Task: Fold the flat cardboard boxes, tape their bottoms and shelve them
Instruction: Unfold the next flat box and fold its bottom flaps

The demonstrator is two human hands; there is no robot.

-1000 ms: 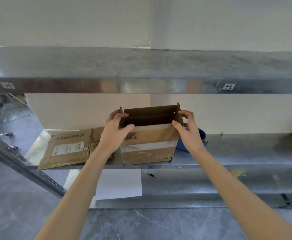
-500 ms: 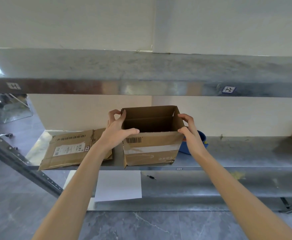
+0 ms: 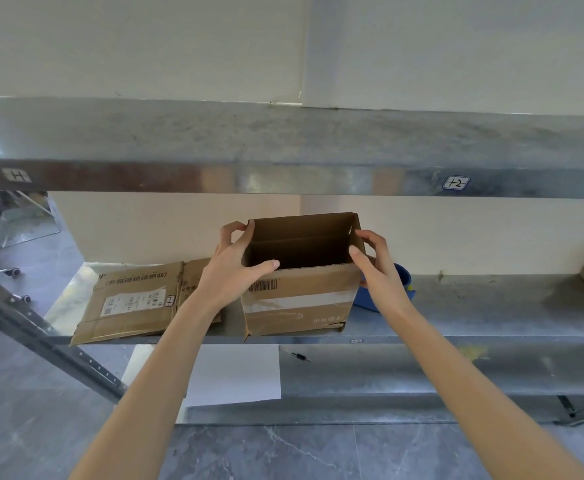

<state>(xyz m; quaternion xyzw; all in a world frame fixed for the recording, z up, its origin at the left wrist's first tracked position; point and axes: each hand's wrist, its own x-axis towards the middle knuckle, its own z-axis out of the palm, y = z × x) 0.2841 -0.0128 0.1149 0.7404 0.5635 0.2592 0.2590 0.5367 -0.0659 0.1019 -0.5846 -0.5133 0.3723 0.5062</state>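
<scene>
Left of our left hand (image 3: 235,268) a flat box (image 3: 134,303) lies on the shelf (image 3: 491,306), not yet folded; our left hand grips the left rim of the box (image 3: 301,299), thumb over the near edge, fingers curled at the far corner; between our hands, which are apart, the box stands upright at the shelf's front edge, pale tape across its near face; a second ago its top corners stuck up and its mouth looked narrow, now the mouth is wide and square; our right hand (image 3: 373,268) holds the right rim; just behind that hand sits a blue thing (image 3: 401,282), half hidden; we judge this box shaped and shelved, ready to release, with the flat box next.
</scene>
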